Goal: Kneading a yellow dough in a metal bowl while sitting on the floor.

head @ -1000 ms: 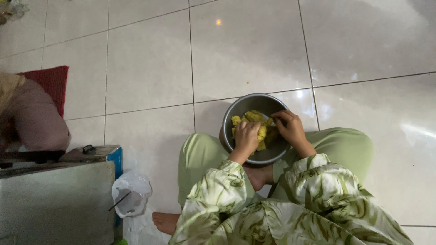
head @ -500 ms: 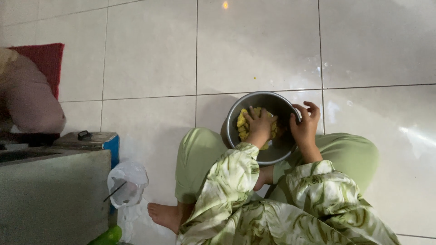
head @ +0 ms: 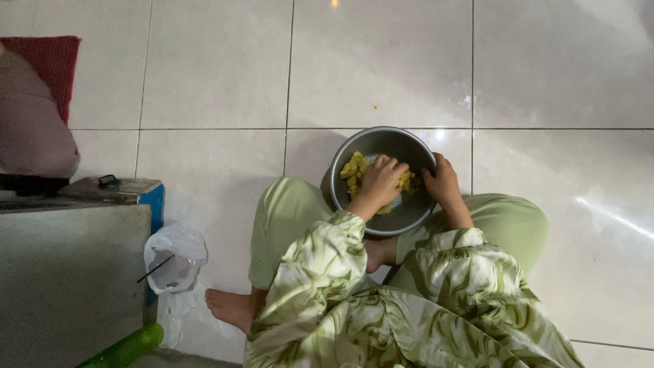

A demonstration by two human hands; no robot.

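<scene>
A round metal bowl [head: 371, 142] rests on my crossed legs in green trousers. Inside it lies a lump of yellow dough [head: 353, 170]. My left hand [head: 381, 180] presses down into the dough, fingers curled around it. My right hand [head: 443, 182] grips the bowl's right rim. Both sleeves carry a green leaf pattern.
The floor is pale glossy tile [head: 545, 82]. A grey box-like surface [head: 68, 272] with a blue edge stands at the left, with a white plastic bag [head: 176, 255] beside it. A red cushion [head: 51, 61] and another person's pink-clothed form [head: 34, 136] are at the far left.
The view has shifted a little, so the bowl sits further right in the frame. My right hand has moved from the dough to the bowl's right rim. My left hand stays in the dough.
</scene>
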